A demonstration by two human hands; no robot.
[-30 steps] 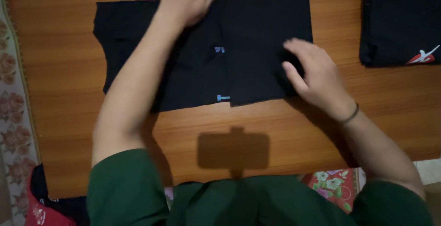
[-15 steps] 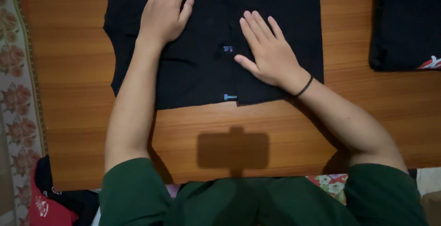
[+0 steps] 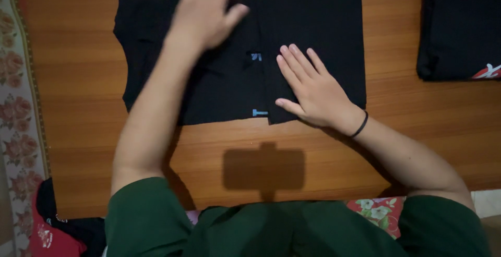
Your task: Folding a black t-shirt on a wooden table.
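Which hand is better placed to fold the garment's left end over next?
Left, probably. The left hand lies open on the black garment beside its unfolded left end; the right hand lies flat, pinning the folded right flap.

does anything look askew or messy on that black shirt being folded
Slightly. The black shirt has a folded right panel whose lower edge sits a little below the left part's, and its left end looks uneven. Nothing looks torn or spilled.
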